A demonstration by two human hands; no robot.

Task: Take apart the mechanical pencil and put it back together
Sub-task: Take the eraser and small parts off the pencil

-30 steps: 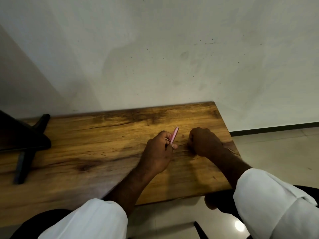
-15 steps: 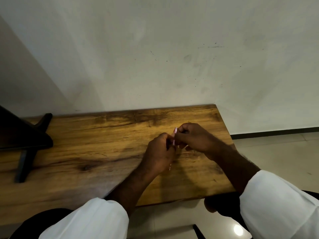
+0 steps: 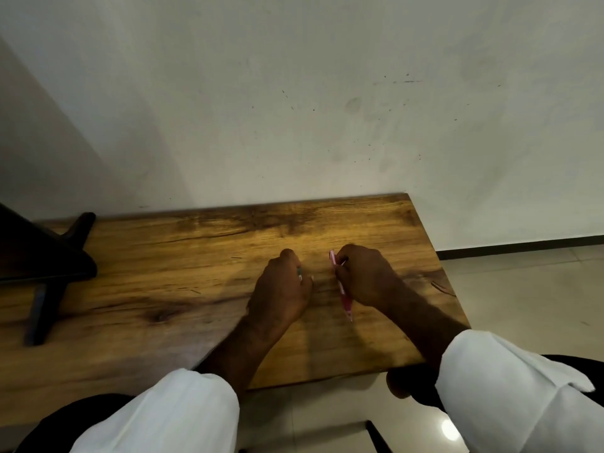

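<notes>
The pink mechanical pencil (image 3: 345, 299) is in my right hand (image 3: 366, 276), held nearly upright along the hand's left side, its tip pointing toward me just above the wooden table (image 3: 163, 273). My left hand (image 3: 282, 289) rests on the table a little to the left, fingers curled around a small part (image 3: 299, 273) that shows only as a greenish speck. What that part is I cannot make out. A narrow gap of bare wood separates the two hands.
A black stand (image 3: 49, 266) with angled legs occupies the table's left end. The table's right edge runs close beside my right forearm, with tiled floor (image 3: 523, 289) beyond. A white wall (image 3: 294, 109) rises behind the table.
The hands, joined at the pencil half a second ago, have drawn apart. The pencil passed from my left hand to my right. My left hand came away with a small part.
</notes>
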